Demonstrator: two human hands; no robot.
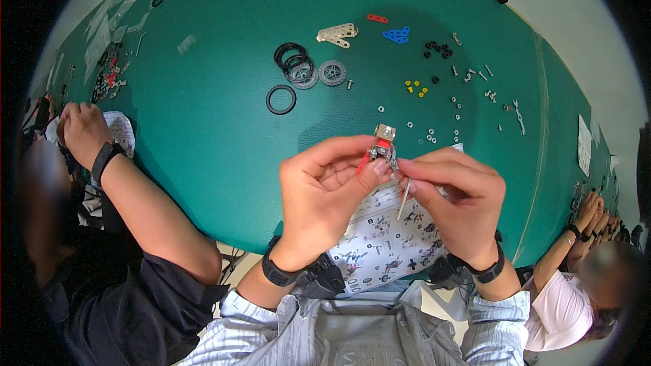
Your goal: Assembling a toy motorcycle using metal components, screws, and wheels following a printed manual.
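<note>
Green table (224,135). Grey garment (369,322) below sheet: lettering cut off. Instruction sheet (386,240): printed diagrams, fine print unreadable, top hidden by hands. Left hand (322,186), sheet's upper left, and right hand (458,193), upper right, both pinched narrow. Left holds red-and-metal assembly (384,143) above sheet: block end points away, axis near-upright, base finger-covered. Right holds thin metal rod (405,198), slanting down-left.

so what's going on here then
A person's left hand holds a small red-and-metal assembly, while the right hand pinches a thin metal rod close against it. A printed picture sheet lies below the hands. Loose parts, including grey wheels and yellow pieces, are spread over the green table beyond, not attached to the assembly.
</note>
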